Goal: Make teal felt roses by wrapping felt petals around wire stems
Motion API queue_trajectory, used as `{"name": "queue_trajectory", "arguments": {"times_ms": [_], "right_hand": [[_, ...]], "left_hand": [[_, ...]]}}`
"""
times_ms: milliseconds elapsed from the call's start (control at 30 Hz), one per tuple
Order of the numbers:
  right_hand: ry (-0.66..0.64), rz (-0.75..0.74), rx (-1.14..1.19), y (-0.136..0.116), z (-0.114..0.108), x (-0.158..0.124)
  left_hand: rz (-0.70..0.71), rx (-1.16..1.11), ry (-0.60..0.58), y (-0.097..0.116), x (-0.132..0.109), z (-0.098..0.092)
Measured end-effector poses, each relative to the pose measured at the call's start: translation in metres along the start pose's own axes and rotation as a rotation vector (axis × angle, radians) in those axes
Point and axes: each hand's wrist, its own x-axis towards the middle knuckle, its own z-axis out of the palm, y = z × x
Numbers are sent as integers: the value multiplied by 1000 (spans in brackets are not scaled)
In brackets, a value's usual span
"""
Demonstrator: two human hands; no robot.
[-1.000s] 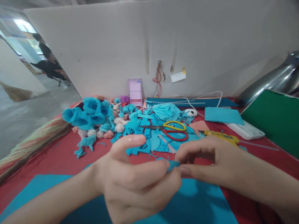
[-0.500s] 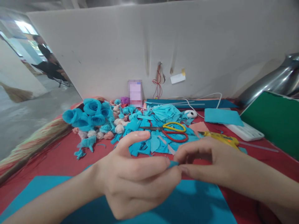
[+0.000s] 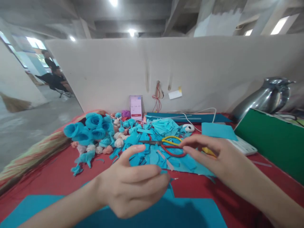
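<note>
My left hand is closed round a small piece of blue crepe paper, mostly hidden by the fingers; its thumb stands up apart. Across the paper scraps lie the scissors, with dark blades to the left and one yellow and one red handle. My right hand has its thumb and forefinger pinched at the right ends of these handles. Under my left hand a large blue paper sheet lies on the red cloth. Blue paper scraps spread beneath the scissors.
Blue paper roses and small pink and white flowers stand at the left. A glue gun lies partly behind my right hand. Further back are a phone, a white power bank, a green board and a metal jug. People sit far left.
My right hand has left the blue paper at my left hand and moved forward to the scissors' handles. The left hand keeps the paper. The view has tilted up.
</note>
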Motion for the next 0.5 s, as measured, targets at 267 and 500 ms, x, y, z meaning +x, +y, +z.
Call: {"name": "queue_trajectory", "arguments": {"times_ms": [267, 500], "right_hand": [[320, 231, -351, 52, -23, -2], [168, 384, -327, 151, -28, -41]], "left_hand": [[-58, -17, 7, 3, 4, 8], [-27, -33, -16, 6, 2, 11]]}}
